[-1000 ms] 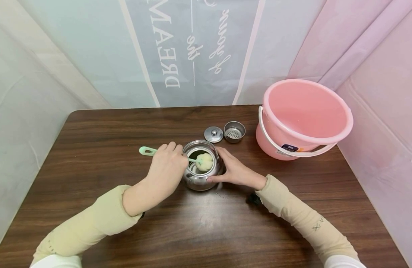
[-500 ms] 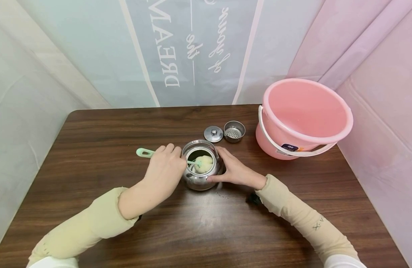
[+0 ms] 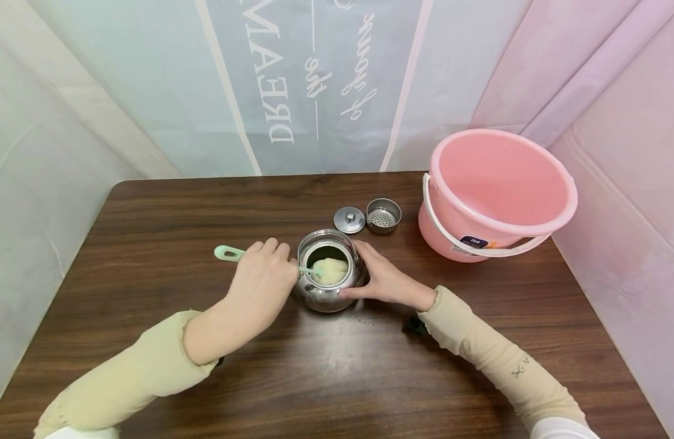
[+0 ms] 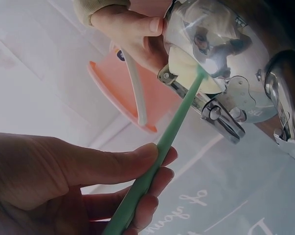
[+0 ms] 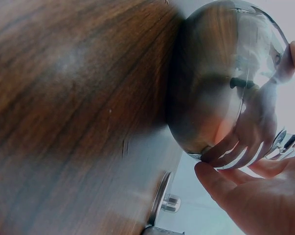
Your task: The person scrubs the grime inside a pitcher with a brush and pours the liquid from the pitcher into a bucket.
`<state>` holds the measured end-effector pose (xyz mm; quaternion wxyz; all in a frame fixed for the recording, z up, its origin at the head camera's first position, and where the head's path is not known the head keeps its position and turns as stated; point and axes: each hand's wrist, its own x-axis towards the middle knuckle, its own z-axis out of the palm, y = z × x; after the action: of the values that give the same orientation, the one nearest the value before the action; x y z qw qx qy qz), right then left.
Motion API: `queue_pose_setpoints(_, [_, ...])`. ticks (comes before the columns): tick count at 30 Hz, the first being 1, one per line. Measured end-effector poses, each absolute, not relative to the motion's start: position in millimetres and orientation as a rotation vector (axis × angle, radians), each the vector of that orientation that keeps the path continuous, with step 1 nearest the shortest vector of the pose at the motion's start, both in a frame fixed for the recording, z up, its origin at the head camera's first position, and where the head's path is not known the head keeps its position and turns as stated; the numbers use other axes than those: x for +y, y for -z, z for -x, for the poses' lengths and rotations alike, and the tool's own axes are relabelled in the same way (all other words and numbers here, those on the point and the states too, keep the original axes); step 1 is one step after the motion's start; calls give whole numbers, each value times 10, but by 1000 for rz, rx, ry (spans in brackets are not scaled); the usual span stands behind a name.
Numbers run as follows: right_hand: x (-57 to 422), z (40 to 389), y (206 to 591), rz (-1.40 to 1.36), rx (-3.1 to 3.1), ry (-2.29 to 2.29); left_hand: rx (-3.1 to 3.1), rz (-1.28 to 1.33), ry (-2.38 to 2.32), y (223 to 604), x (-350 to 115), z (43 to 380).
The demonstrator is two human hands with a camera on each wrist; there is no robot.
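Note:
A shiny stainless steel teapot (image 3: 323, 300) stands on the table, its mouth uncovered. My left hand (image 3: 260, 283) grips the green handle (image 4: 171, 129) of a sponge brush, thumb on one side and fingers on the other. The pale yellow sponge head (image 3: 330, 272) sits inside the teapot's mouth, partly hidden by the rim. From the right, my right hand (image 3: 389, 280) holds the teapot's round body, thumb on the near side and fingers around the far side. In the right wrist view the fingertips (image 5: 208, 178) press against the polished metal.
Behind the teapot lie its knobbed lid (image 3: 350, 219) and a perforated strainer cup (image 3: 383, 217). A pink bucket (image 3: 496, 183) with a white handle stands at the back right. Small drops (image 3: 363, 320) dot the wooden table (image 3: 337, 378). A dark object (image 3: 415, 325) lies near the right sleeve.
My left hand has shifted left and slightly toward me with the brush. The sponge head has sunk lower in the teapot's mouth. My right hand and the teapot stay in place.

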<state>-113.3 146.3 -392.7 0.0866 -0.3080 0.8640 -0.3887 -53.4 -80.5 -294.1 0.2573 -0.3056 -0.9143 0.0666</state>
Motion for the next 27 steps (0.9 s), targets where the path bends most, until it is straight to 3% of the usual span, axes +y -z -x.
queue_pose_setpoints(27, [1452,1129,3901,904,2584,1145,-2476,796,-209,2873,-842,595])
